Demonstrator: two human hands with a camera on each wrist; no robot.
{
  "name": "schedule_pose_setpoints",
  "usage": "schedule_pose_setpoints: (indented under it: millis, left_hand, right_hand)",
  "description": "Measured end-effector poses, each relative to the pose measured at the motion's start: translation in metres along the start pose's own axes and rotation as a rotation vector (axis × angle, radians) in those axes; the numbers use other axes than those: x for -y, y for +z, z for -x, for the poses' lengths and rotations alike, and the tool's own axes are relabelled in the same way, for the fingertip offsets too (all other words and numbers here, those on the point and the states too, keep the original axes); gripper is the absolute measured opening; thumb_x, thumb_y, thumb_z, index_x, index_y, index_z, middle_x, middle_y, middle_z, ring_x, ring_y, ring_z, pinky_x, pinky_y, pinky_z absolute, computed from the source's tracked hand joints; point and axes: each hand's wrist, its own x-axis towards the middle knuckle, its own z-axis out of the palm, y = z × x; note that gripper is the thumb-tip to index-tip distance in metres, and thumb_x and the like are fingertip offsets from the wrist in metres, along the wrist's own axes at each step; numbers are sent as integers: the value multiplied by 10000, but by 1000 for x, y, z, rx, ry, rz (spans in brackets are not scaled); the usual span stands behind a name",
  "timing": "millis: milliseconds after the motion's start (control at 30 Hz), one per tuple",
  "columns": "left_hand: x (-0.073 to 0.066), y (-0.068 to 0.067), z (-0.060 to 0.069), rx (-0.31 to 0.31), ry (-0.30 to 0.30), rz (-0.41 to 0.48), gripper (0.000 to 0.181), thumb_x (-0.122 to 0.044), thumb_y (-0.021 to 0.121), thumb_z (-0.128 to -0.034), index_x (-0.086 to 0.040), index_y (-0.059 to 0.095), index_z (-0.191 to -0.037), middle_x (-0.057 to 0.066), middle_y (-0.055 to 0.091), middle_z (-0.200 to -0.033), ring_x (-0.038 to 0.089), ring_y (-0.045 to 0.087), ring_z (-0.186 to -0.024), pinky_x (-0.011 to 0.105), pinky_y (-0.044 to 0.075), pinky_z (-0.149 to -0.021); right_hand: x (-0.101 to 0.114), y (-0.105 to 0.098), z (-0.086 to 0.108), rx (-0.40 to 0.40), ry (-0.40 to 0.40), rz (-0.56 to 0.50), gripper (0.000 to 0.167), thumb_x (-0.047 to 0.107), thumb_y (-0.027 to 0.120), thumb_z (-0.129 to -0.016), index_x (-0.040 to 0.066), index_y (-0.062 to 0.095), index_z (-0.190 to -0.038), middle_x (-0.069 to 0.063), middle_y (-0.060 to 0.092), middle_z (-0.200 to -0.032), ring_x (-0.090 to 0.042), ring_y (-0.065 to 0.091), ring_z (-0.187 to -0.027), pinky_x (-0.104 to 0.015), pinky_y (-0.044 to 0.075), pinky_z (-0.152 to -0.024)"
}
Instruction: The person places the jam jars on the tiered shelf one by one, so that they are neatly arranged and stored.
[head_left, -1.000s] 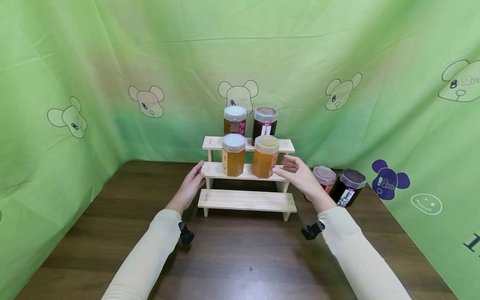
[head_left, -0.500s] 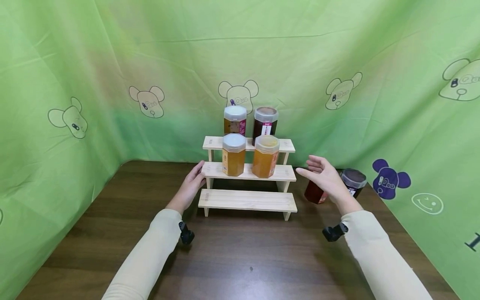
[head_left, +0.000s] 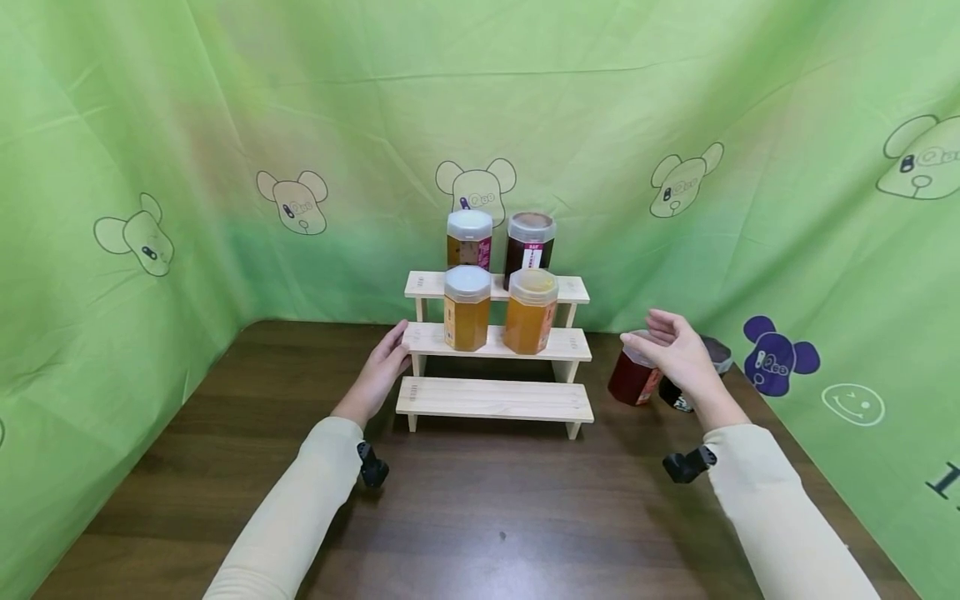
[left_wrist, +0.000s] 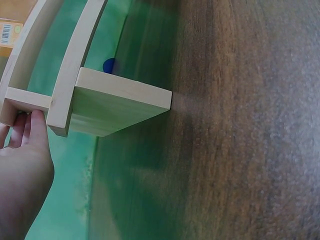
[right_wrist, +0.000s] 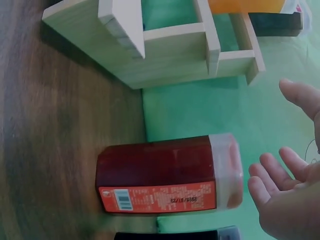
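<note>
My left hand holds the left end of the middle shelf of a three-step wooden display stand. In the left wrist view its fingers touch the stand's end, with some fingertips tucked behind the wood. My right hand, thumb and fingers spread apart, hovers by the lid of a dark red jar. The right wrist view shows a gap between that hand and the red jar. A dark jar stands beside the red one, partly hidden by the right hand.
Two amber jars stand on the middle shelf. On the top shelf are a brown-amber jar and a dark jar. A green printed cloth hangs behind and beside the brown wooden table.
My right hand has moved right, away from the right amber jar, to the red jar beside the stand. The left hand has stayed on the stand.
</note>
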Motion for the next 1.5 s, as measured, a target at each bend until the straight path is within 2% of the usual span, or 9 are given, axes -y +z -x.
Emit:
schedule_pose_setpoints:
  millis: [300,500,767,933,1100,1200,1267,1367,1500]
  left_hand:
    - [0,0,1,-8,1,4,534,-115,354,-1103,-85,189,-1610,131,170,-1645,239,222,-1487,441,261,-1197]
    - [1,-1,-1,-3,0,-2,532,-127,353,-1105,-94,190,-1611,122,166,-1647,230,217,-1488,440,257,-1198]
    - [0,0,-1,-8,5,14,529,-121,351,-1104,-93,197,-1609,124,174,-1645,232,222,-1486,446,246,-1201]
    - [0,-1,-1,-9,4,17,531,-118,347,-1103,-88,192,-1610,126,169,-1646,238,222,-1487,439,251,-1200]
    - [1,-1,-1,-8,2,12,532,-119,346,-1103,-90,190,-1610,125,169,-1646,235,225,-1486,423,262,-1196]
    - [1,-1,-2,-10,4,15,531,-122,353,-1103,-95,197,-1610,121,174,-1645,230,229,-1484,429,260,-1198]
    - [1,-1,-2,-13,2,13,530,-128,357,-1104,-102,201,-1610,116,179,-1644,226,235,-1481,423,264,-1197]
    - [1,-1,-2,-9,2,6,533,-124,352,-1105,-94,188,-1611,126,171,-1645,236,233,-1483,412,271,-1193]
    - [1,-1,-2,-2,-3,-2,535,-123,349,-1105,-97,181,-1613,118,160,-1649,227,222,-1487,393,277,-1190]
  right_hand:
    - [-9,1,3,-57,9,113,925,412,715,-930,-11,204,-1575,-269,267,-1578,-458,295,-1419,-607,294,-1133]
    - [-15,1,2,-85,-11,132,924,389,724,-927,-30,207,-1567,-278,273,-1575,-462,300,-1416,-605,294,-1132]
    - [-32,5,1,-138,-8,184,934,373,739,-913,-64,213,-1550,-330,329,-1521,-462,387,-1349,-589,345,-1093]
    - [-38,9,3,-146,-1,215,960,366,739,-910,-90,182,-1546,-356,322,-1511,-488,388,-1337,-599,329,-1096]
    - [-42,11,4,-143,12,263,984,377,733,-907,-111,159,-1541,-389,365,-1458,-535,378,-1325,-665,291,-1079]
    - [-46,12,3,-130,2,259,935,358,732,-910,-116,211,-1524,-396,424,-1395,-546,398,-1299,-685,277,-1074]
    - [-52,12,3,-113,-14,244,855,336,730,-916,-118,287,-1489,-386,472,-1344,-530,441,-1260,-654,314,-1065]
    - [-61,15,3,-80,-24,188,741,309,724,-931,-109,370,-1430,-344,524,-1291,-431,521,-1167,-512,433,-1001]
    - [-73,20,2,-46,-21,89,683,248,728,-936,-91,380,-1418,-302,538,-1269,-169,580,-995,-288,548,-796]
